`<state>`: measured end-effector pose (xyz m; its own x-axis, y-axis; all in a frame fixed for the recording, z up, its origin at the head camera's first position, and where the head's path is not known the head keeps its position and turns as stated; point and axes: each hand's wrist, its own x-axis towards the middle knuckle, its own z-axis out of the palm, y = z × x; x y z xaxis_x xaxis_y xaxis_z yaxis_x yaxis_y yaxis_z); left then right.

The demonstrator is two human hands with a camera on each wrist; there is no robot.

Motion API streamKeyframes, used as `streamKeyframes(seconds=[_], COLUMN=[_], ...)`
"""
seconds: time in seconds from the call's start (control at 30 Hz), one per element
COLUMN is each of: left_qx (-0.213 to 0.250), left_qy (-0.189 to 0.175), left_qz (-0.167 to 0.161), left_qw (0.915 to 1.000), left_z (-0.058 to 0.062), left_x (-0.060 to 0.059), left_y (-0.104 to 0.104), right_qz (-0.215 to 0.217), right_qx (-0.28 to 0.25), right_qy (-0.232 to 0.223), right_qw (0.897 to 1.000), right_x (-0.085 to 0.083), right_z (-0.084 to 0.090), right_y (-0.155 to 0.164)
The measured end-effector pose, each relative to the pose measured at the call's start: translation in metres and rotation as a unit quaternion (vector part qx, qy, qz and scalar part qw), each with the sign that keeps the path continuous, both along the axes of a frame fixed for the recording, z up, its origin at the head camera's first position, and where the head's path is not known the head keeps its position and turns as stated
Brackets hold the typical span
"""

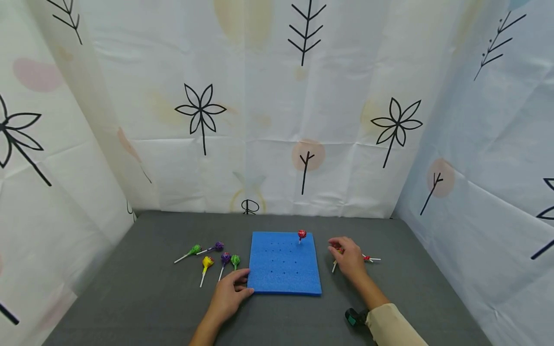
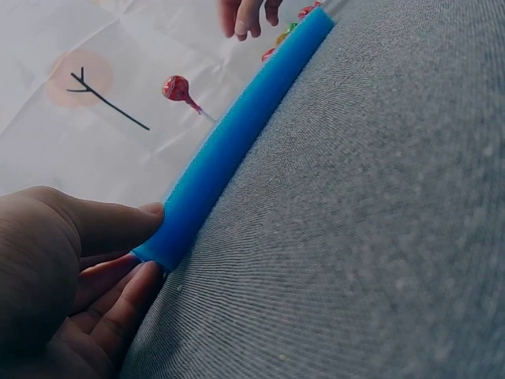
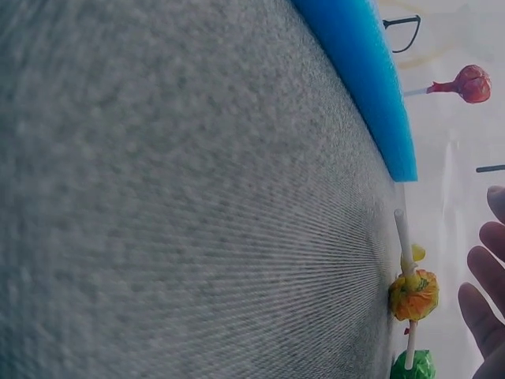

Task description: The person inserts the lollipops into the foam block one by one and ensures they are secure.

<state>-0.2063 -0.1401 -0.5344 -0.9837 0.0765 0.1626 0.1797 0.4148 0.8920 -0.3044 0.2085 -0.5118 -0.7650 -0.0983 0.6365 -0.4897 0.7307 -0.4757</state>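
Observation:
A blue foam board (image 1: 283,283) with rows of small holes lies on the grey table. One red lollipop (image 1: 302,234) stands upright by its stick near the board's far right corner. My left hand (image 1: 231,293) holds the board's near left corner between thumb and fingers, as the left wrist view shows up close. Over the lollipops to the right of the board hovers my right hand (image 1: 347,257), fingers loosely bent. Below those fingers, the right wrist view has an orange-yellow lollipop (image 3: 414,294) and a green one (image 3: 422,365), both apart from the fingertips.
Left of the board lie several lollipops: green (image 1: 196,249), purple (image 1: 219,246) and yellow (image 1: 207,262) among them. Red-wrapped lollipop (image 1: 368,258) and white sticks show beside the right hand. A dark strap-like object (image 1: 355,317) sits by the right sleeve. Patterned curtains (image 1: 259,120) enclose the table.

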Motion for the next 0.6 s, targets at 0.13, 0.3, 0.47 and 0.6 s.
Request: streamKeyframes(seconds=[0.13, 0.3, 0.47, 0.6], left_qx=[0.015, 0.030, 0.028, 0.023], left_qy=[0.007, 0.018, 0.019, 0.013], left_qz=[0.001, 0.000, 0.001, 0.000], left_qw=[0.9999, 0.9994, 0.9994, 0.9996], left_z=[-0.0016, -0.0028, -0.0035, -0.0033], left_x=[0.0007, 0.0014, 0.0009, 0.0005], left_y=[0.0011, 0.0019, 0.0018, 0.0012], right_qz=[-0.001, -0.002, -0.003, -0.005], right_qx=[0.005, 0.007, 0.011, 0.016], right_qy=[-0.005, -0.033, -0.040, -0.047], right_qw=[1.000, 0.999, 0.999, 0.999], right_x=[-0.0011, -0.0020, -0.0050, -0.0073], right_z=[-0.0002, 0.0004, -0.0004, -0.0007], right_y=[0.0005, 0.0013, 0.0026, 0.0030])
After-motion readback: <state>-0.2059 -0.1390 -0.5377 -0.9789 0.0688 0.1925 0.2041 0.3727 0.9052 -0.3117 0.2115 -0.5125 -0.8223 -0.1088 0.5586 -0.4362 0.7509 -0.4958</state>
